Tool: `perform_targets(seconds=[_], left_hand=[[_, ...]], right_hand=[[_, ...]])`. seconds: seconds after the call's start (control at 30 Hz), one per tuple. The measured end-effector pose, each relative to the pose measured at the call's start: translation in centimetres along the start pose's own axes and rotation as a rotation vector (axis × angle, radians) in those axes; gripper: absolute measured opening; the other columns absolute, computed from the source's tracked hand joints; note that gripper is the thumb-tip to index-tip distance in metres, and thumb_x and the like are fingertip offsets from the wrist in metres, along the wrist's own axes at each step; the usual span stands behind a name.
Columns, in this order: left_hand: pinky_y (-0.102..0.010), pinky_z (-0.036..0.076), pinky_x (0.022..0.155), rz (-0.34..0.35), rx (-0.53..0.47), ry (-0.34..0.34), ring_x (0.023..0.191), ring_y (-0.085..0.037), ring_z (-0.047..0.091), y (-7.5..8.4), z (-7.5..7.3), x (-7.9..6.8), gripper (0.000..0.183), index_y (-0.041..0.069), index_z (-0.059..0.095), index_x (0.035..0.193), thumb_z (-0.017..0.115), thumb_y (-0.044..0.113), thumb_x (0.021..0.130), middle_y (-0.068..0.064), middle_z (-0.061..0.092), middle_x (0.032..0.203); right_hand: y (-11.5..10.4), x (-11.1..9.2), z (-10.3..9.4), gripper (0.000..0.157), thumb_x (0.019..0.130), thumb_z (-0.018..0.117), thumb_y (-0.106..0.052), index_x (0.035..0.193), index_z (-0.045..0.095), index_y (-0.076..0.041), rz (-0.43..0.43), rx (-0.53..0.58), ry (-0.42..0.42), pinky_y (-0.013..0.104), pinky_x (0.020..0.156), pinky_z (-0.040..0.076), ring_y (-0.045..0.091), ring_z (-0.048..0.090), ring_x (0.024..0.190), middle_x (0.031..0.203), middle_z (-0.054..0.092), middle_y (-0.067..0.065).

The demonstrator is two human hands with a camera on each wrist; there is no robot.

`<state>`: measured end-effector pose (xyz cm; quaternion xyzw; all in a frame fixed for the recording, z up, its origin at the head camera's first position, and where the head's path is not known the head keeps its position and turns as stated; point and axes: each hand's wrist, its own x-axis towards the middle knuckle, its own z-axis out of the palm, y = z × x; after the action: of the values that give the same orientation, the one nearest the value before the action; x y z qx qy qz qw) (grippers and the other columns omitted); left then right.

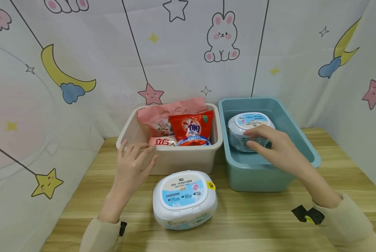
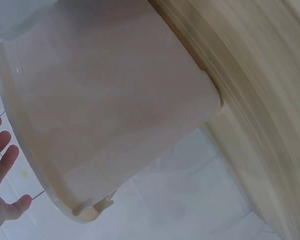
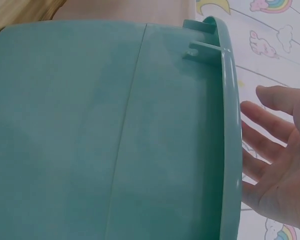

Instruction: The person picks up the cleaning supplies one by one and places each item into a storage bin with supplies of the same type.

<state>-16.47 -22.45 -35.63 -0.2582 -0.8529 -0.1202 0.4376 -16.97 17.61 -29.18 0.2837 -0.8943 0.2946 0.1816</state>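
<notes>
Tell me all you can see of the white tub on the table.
The white tub is rounded, looks like plastic, and its closed lid faces up. A blue and white label covers most of the lid, with a yellow sticker at its right and two small tabs along the front edge. Blue print shows low on the front. It rests on the wooden table in front of the cream bin. Neither the left hand nor the right hand touches it.

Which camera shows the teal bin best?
The head view: it shows the teal bin from above, with its rim, its inside and the white tub in it. The right wrist view shows only its outside and part of the rim, close up. The left wrist view shows none of it.
</notes>
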Motion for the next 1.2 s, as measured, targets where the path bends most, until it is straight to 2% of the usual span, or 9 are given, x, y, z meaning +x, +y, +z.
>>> perform_targets(seconds=[0.13, 0.27, 0.47, 0.57, 0.67, 0.77, 0.9, 1.07, 1.2], left_hand=[[-0.063, 0.031, 0.107, 0.011, -0.002, -0.032, 0.098, -0.031, 0.060, 0.6, -0.4, 0.1, 0.025, 0.009, 0.071, 0.105, 0.069, 0.023, 0.085, -0.012, 0.068, 0.100], [-0.062, 0.033, 0.106, 0.036, -0.015, -0.050, 0.096, -0.032, 0.061, 1.2, -0.7, 0.2, 0.028, 0.008, 0.071, 0.105, 0.074, 0.018, 0.079, -0.012, 0.068, 0.098], [-0.059, 0.035, 0.105, 0.092, -0.034, -0.077, 0.096, -0.031, 0.061, 2.2, -0.9, 0.5, 0.029, 0.009, 0.070, 0.107, 0.074, 0.018, 0.079, -0.011, 0.068, 0.098], [-0.060, 0.037, 0.103, 0.122, -0.047, -0.078, 0.097, -0.031, 0.062, 2.7, -1.0, 0.7, 0.031, 0.009, 0.070, 0.109, 0.073, 0.020, 0.080, -0.011, 0.068, 0.099], [-0.059, 0.037, 0.103, 0.134, -0.058, -0.095, 0.098, -0.030, 0.062, 3.3, -1.2, 0.8, 0.029, 0.010, 0.070, 0.110, 0.068, 0.028, 0.087, -0.009, 0.068, 0.101], [-0.058, 0.037, 0.105, 0.141, -0.066, -0.109, 0.099, -0.027, 0.062, 3.9, -1.3, 1.1, 0.032, 0.011, 0.069, 0.110, 0.055, 0.036, 0.096, -0.007, 0.068, 0.102], [-0.056, 0.037, 0.105, 0.157, -0.072, -0.135, 0.101, -0.026, 0.062, 4.6, -1.4, 1.4, 0.041, 0.012, 0.068, 0.111, 0.044, 0.042, 0.100, -0.006, 0.068, 0.105], [-0.056, 0.039, 0.104, 0.175, -0.080, -0.205, 0.107, -0.025, 0.060, 5.3, -1.7, 1.8, 0.033, 0.014, 0.066, 0.116, 0.056, 0.036, 0.095, -0.005, 0.067, 0.112], [-0.054, 0.041, 0.103, 0.192, -0.080, -0.253, 0.110, -0.024, 0.059, 5.8, -1.8, 1.9, 0.036, 0.015, 0.064, 0.120, 0.066, 0.032, 0.088, -0.004, 0.066, 0.115]], right_hand=[[0.4, -0.7, -0.5, 0.027, 0.092, 0.064, -0.016, 0.119, 0.065, -0.013, 0.008, -0.007, 0.032, 0.012, 0.085, 0.042, 0.008, 0.061, 0.098, 0.114, 0.068, 0.001], [0.8, -1.5, -1.1, 0.029, 0.091, 0.065, -0.015, 0.120, 0.065, -0.015, 0.038, 0.021, 0.062, 0.007, 0.086, 0.040, -0.006, 0.055, 0.098, 0.113, 0.067, 0.000], [1.4, -2.6, -1.8, 0.031, 0.089, 0.066, -0.010, 0.121, 0.065, -0.013, 0.079, 0.113, 0.124, 0.002, 0.090, 0.038, -0.015, 0.052, 0.104, 0.112, 0.060, -0.024], [1.7, -3.2, -2.2, 0.032, 0.090, 0.066, -0.010, 0.122, 0.064, -0.014, 0.111, 0.130, 0.136, 0.001, 0.089, 0.036, -0.017, 0.052, 0.104, 0.112, 0.057, -0.032], [1.9, -3.6, -2.7, 0.033, 0.091, 0.064, -0.011, 0.124, 0.063, -0.015, 0.155, 0.140, 0.143, 0.002, 0.089, 0.035, -0.016, 0.052, 0.104, 0.114, 0.058, -0.030], [2.0, -3.9, -3.2, 0.033, 0.092, 0.063, -0.013, 0.125, 0.062, -0.016, 0.190, 0.138, 0.153, 0.001, 0.089, 0.034, -0.015, 0.052, 0.103, 0.114, 0.058, -0.028], [2.3, -4.3, -3.9, 0.032, 0.093, 0.062, -0.014, 0.125, 0.062, -0.014, 0.219, 0.140, 0.172, 0.000, 0.089, 0.033, -0.014, 0.052, 0.103, 0.113, 0.057, -0.028], [3.0, -5.1, -4.6, 0.033, 0.092, 0.062, -0.010, 0.126, 0.061, -0.011, 0.222, 0.154, 0.201, 0.001, 0.089, 0.033, -0.012, 0.052, 0.104, 0.114, 0.058, -0.025], [3.9, -5.9, -5.1, 0.034, 0.093, 0.061, -0.010, 0.127, 0.059, -0.010, 0.254, 0.155, 0.210, 0.000, 0.088, 0.032, -0.012, 0.051, 0.105, 0.115, 0.056, -0.025]])
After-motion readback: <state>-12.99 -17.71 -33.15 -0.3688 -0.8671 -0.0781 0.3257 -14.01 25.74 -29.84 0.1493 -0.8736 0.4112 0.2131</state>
